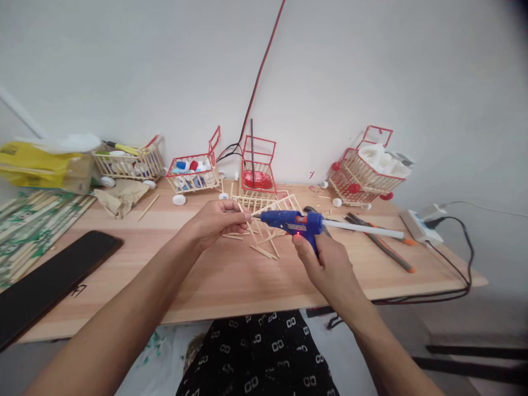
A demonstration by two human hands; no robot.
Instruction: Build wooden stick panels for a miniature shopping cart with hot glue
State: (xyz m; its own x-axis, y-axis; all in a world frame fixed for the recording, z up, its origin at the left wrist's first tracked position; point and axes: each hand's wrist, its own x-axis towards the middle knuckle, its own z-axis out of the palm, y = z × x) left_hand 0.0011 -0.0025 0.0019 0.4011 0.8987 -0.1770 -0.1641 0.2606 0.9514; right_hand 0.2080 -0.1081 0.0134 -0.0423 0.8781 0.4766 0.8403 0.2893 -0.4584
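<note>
Above grained wood (231,286), the left hand (218,223) pinches a slender stick (252,233), the right hand (331,263) gripping a plastic glue gun (282,220).

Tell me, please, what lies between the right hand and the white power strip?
In the head view, orange-tipped pliers lie there on the table; the white glue stick also extends into this stretch.

Near tabletop (247,291): passable | left: phone (61,283) | right: pliers (390,252) | ahead: sticks (263,252)
</note>
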